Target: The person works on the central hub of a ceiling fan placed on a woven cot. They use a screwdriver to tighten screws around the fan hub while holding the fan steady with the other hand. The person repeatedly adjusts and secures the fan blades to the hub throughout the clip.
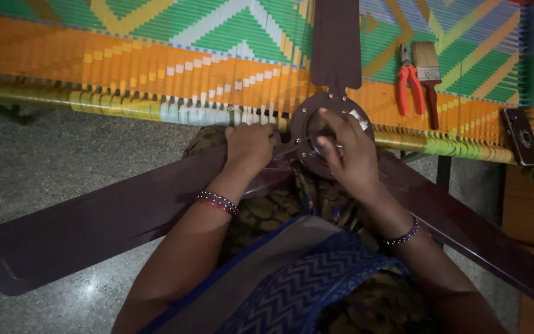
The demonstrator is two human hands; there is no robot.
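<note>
A dark maroon ceiling fan, smooth-bladed with a round metal hub, is laid across the lap and against the woven cot. Its blade root is gripped by the left hand; the hub is pinched by the right hand. Red-handled pliers and a flat paintbrush are seen on the weave.
</note>
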